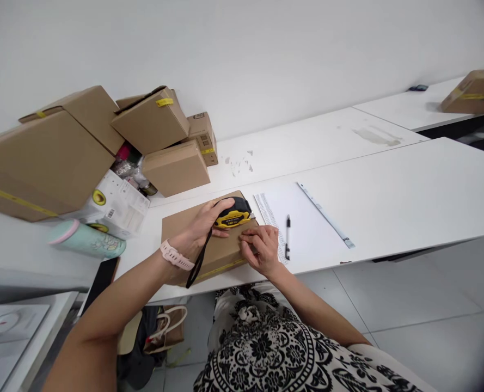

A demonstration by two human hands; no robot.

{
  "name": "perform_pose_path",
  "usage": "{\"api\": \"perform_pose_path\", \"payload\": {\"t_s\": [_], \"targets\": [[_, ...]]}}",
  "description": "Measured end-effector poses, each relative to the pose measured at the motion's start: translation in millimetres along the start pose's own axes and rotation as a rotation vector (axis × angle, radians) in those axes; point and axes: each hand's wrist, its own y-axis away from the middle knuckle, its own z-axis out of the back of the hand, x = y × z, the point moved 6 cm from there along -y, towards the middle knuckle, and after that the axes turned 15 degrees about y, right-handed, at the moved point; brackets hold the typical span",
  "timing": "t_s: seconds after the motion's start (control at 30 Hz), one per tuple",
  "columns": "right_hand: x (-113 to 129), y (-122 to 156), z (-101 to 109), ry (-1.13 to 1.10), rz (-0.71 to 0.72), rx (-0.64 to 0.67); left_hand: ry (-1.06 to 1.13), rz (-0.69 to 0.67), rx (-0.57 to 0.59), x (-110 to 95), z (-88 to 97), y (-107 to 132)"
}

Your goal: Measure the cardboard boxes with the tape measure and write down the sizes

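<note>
A flat cardboard box [180, 228] lies on the white table [409, 185] in front of me. My left hand [203, 228] is wrapped round a yellow and black tape measure [233, 215] resting on the box's far right corner; its black wrist strap [198, 261] hangs down over my wrist. My right hand [260, 247] rests at the box's right edge with fingertips pinched near the tape measure; what they hold is too small to make out. A pink watch sits on my left wrist.
A sheet of paper [302, 218] with a pen [288, 237] and a long ruler [325, 215] lies right of the box. Several cardboard boxes [62, 147] are stacked at the back left beside a teal bottle [86, 239]. Another box [474, 92] sits far right.
</note>
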Motion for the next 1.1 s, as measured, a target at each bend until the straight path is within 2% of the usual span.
{"api": "perform_pose_path", "payload": {"t_s": [0.1,0.27,0.47,0.57,0.67,0.83,0.93,1.0,1.1], "targets": [[-1.1,-6.9,-1.0,-0.036,-0.042,-0.001,0.012,0.026,0.006,1.8,8.3,-1.4],[-21.5,-16.6,-10.4,-0.129,-0.255,0.143,0.023,-0.017,0.025,2.8,12.1,-2.0],[-26.3,-13.2,-16.2,-0.034,-0.171,0.222,0.049,-0.02,-0.008,2.8,8.9,3.8],[-26.2,-12.1,-16.1,0.028,-0.155,0.265,0.084,-0.008,-0.039,2.3,18.8,14.3],[-27.0,-12.8,-15.1,0.059,-0.144,0.292,0.132,-0.003,-0.133,3.1,55.2,36.0],[-25.4,-14.6,-15.6,0.039,-0.102,0.29,0.249,-0.072,-0.465,13.4,162.6,106.0],[-22.7,-15.7,-17.7,0.002,-0.087,0.288,0.342,-0.124,-0.67,31.3,214.4,155.6],[-21.0,-16.6,-19.4,-0.017,-0.078,0.287,0.412,-0.138,-0.771,46.8,233.0,181.1],[-19.0,-17.3,-22.3,-0.027,-0.064,0.297,0.467,-0.14,-0.837,66.2,242.2,199.8]]}}
